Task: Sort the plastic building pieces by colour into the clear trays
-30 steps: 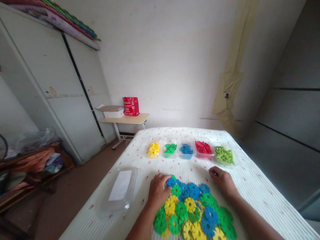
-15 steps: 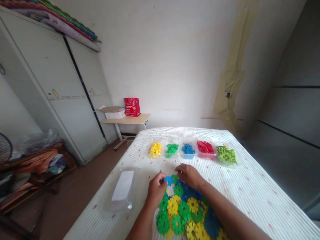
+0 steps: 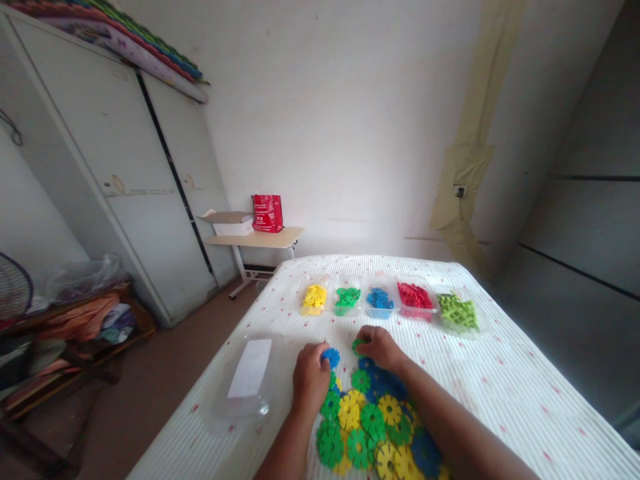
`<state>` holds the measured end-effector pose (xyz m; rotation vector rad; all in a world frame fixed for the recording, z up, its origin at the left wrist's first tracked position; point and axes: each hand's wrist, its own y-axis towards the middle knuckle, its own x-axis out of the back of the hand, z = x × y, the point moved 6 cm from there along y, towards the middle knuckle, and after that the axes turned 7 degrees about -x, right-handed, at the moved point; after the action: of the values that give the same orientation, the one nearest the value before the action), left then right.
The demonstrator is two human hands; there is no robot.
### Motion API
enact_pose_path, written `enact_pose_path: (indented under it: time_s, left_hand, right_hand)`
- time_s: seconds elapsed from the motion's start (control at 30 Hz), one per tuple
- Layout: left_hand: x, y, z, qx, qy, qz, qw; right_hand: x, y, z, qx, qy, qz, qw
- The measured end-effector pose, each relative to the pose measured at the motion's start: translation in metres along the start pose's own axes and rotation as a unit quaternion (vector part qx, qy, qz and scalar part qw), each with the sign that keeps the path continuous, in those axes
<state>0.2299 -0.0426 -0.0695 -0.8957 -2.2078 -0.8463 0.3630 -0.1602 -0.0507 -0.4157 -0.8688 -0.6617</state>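
A heap of flat snowflake-shaped plastic discs in blue, green and yellow lies on the white dotted bed cover in front of me. My left hand is closed on a blue disc at the heap's far left edge. My right hand is beside it, fingers pinched on a green disc. The two discs are a small gap apart.
Five clear trays stand in a row further back: yellow, green, blue, red and light green pieces. A clear lidded box lies left of my hands. A small table and a wardrobe stand beyond.
My right hand crossed from the heap's right side to the left and took a green disc. My left hand lifted a blue disc off the heap; the discs have come apart.
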Motion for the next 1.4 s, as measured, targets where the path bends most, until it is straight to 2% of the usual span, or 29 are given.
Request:
enact_pose_path:
  time_s: [0.07,0.17,0.23,0.4,0.53,0.67,0.77,0.9,1.0,1.07,1.2,1.33,1.4]
  left_hand:
    - [-0.001,0.001,0.001,-0.005,0.005,0.001,1.000]
    - [-0.002,0.002,0.003,-0.005,-0.007,0.001,1.000]
    - [-0.002,0.002,0.005,0.000,-0.014,0.000,1.000]
    - [-0.004,0.002,0.003,-0.009,-0.005,0.024,1.000]
    - [-0.004,0.001,-0.001,-0.022,0.011,0.040,0.999]
    - [-0.001,0.000,-0.002,-0.020,0.010,0.030,0.999]
    - [-0.001,0.000,-0.002,-0.017,0.002,0.023,1.000]
    - [-0.002,-0.001,0.000,-0.006,-0.008,0.016,1.000]
    - [-0.002,-0.002,0.001,-0.007,-0.013,0.014,1.000]
    - [-0.003,-0.002,0.001,-0.009,-0.014,0.013,1.000]
    - [-0.002,-0.001,0.002,-0.008,-0.012,0.013,1.000]
    - [-0.002,-0.001,0.001,-0.017,-0.024,0.009,1.000]
    - [-0.002,-0.001,0.001,-0.022,-0.028,0.005,0.999]
  right_hand:
    - [0.004,-0.004,-0.003,0.013,0.033,0.028,0.999]
    - [0.005,-0.018,0.002,0.067,0.080,0.114,0.988]
    - [0.006,-0.029,0.008,0.093,0.050,0.144,0.984]
    - [0.003,-0.039,0.017,0.092,-0.114,0.124,0.981]
    - [-0.002,-0.039,0.021,0.102,-0.143,0.101,0.979]
    - [0.002,-0.030,0.024,0.076,-0.117,0.122,0.983]
    - [0.026,-0.006,0.029,0.037,-0.065,0.061,0.995]
    - [0.066,0.029,0.036,-0.014,-0.015,-0.087,0.996]
    - [0.091,0.034,0.038,-0.033,0.010,-0.216,0.976]
    - [0.095,0.028,0.036,-0.015,0.008,-0.243,0.970]
    - [0.093,0.002,0.007,0.017,0.021,-0.245,0.969]
    - [0.086,-0.028,-0.059,0.000,0.078,-0.181,0.980]
    - [0.086,-0.045,-0.094,-0.020,0.073,-0.174,0.982]
